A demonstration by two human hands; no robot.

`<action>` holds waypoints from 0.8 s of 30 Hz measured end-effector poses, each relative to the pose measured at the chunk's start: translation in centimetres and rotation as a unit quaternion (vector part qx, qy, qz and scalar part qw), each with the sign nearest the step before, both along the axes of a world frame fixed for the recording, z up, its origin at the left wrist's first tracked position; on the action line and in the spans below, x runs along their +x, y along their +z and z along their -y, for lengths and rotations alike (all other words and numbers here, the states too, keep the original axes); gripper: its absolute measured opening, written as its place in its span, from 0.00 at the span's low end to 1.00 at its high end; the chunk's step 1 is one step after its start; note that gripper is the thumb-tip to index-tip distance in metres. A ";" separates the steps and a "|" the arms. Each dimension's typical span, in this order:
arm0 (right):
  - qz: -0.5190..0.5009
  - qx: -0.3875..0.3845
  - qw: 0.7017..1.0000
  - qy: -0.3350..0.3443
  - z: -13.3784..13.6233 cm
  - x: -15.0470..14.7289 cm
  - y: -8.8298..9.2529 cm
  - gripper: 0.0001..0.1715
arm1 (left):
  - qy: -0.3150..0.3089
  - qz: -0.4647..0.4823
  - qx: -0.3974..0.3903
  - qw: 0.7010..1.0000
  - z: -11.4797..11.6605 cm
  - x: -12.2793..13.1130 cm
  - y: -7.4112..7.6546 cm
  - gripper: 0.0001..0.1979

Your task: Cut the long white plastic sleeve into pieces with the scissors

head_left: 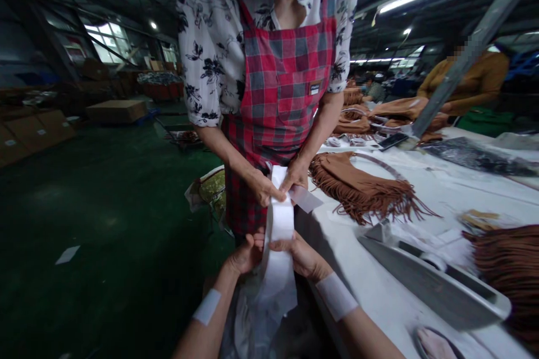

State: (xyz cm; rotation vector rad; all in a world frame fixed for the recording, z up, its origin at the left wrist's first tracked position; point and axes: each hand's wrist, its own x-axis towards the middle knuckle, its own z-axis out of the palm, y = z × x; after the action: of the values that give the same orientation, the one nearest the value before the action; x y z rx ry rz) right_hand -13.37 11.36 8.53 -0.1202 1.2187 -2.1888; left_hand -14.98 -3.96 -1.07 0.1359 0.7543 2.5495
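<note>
A wide roll of white tape point(281, 218) stands upright between me and a co-worker, with a loose translucent length point(275, 297) hanging below it. My right hand point(304, 253) grips its near right side, the thumb across the white face. On the left side, my left hand point(247, 253) has its palm turned up and fingers apart, the fingertips beside the roll; whether they touch it I cannot tell. The co-worker's hands point(263, 186) hold the top of the roll, near a short strip point(309, 200) sticking out to the right. Pale patches wrap both my forearms.
A white-covered table point(337, 241) runs along the right. On it lie a brown fringed bag point(362, 185), a grey tape dispenser point(438, 277) and more brown fringe point(509, 269). A co-worker in a checked apron point(286, 83) stands close ahead. Cardboard boxes point(37, 131) are at left.
</note>
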 end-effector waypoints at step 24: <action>-0.044 0.049 0.997 0.026 3.2 1.5 -1.0 0.23 | -0.263 -0.051 -0.081 0.960 0.2 8.7 -2.4 0.29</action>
State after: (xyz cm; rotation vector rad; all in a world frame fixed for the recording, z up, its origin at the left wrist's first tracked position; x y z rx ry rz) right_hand -11.85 8.13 7.53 -0.2080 1.3542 -2.0952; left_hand -6.25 -4.20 -3.50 0.3640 0.8335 1.9804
